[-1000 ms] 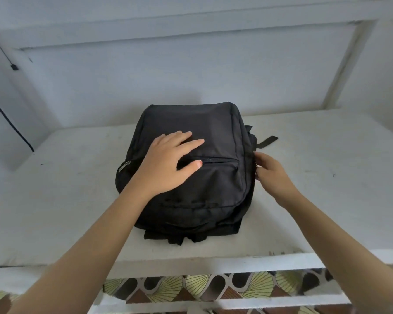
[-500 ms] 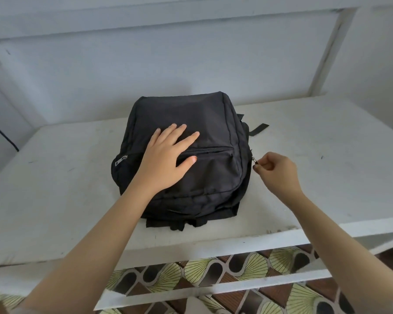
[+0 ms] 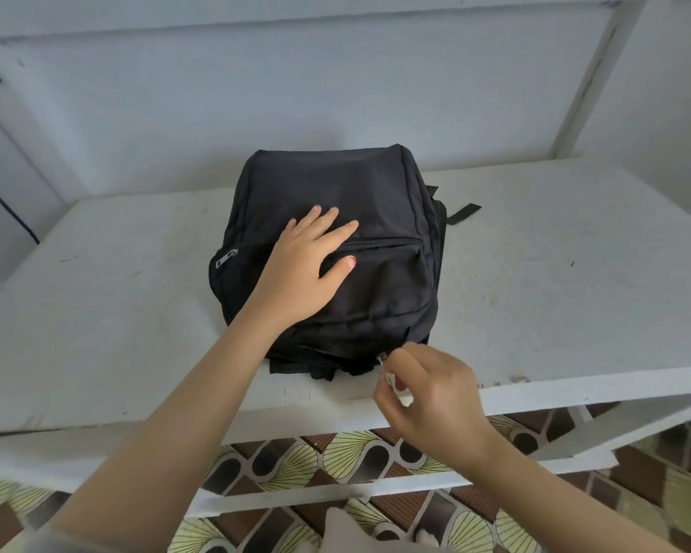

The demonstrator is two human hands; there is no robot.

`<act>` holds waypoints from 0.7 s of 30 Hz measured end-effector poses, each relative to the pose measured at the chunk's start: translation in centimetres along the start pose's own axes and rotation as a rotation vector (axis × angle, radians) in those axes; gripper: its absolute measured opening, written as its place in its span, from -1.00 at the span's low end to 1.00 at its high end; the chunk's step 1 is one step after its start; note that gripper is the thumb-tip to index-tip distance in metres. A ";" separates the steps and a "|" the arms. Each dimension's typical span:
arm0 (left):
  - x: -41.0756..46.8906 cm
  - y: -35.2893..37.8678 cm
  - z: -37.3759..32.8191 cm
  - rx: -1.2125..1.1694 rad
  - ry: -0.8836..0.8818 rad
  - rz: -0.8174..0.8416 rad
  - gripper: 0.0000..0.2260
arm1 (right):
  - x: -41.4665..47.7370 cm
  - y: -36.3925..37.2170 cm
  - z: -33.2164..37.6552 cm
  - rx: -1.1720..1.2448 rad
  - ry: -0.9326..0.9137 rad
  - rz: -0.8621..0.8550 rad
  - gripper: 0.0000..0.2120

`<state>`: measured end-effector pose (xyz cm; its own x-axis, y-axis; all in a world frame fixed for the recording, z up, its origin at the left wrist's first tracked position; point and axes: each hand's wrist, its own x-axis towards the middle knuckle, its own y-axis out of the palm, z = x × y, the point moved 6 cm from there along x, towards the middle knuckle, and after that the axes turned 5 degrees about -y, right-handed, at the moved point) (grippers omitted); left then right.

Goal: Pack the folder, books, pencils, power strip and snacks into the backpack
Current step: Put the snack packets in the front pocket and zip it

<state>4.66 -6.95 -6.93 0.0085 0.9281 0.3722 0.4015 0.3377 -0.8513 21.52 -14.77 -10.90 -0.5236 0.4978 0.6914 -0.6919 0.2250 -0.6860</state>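
1. A black fabric backpack [image 3: 376, 193] lies flat near the front edge of a scuffed white painted table [image 3: 555, 293]
2. The left hand [image 3: 304, 269] rests palm down on the pack's front, fingers straight and spread across the pocket zip
3. The right hand [image 3: 427, 397] has thumb and fingers curled, pinching a small silver metal zipper pull [image 3: 384, 367] at the pack's near right corner
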 end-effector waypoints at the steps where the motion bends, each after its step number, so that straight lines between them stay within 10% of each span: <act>1: -0.9 -0.6 -0.3 -0.093 -0.025 -0.051 -0.67 | 0.2 0.2 0.0 -0.015 -0.019 -0.007 -0.87; 5: -7.1 -3.0 -3.2 -0.223 0.090 -0.368 -0.90 | 0.6 0.1 -0.9 -0.032 -0.044 -0.036 -0.91; 12: -12.4 3.5 -3.9 -0.459 -0.331 -0.010 -0.69 | -0.4 0.4 -1.9 -0.007 -0.124 -0.014 -0.82; 21: -11.3 4.1 -4.4 -0.616 -0.515 -0.194 -0.90 | -0.7 -0.1 -3.5 0.052 -0.206 0.024 -0.78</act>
<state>10.20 -16.74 -13.02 -0.4732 0.8684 0.1485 0.7840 0.4919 -0.3786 23.65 -12.21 -12.13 -0.6274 0.3197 0.7101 -0.6997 0.1687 -0.6942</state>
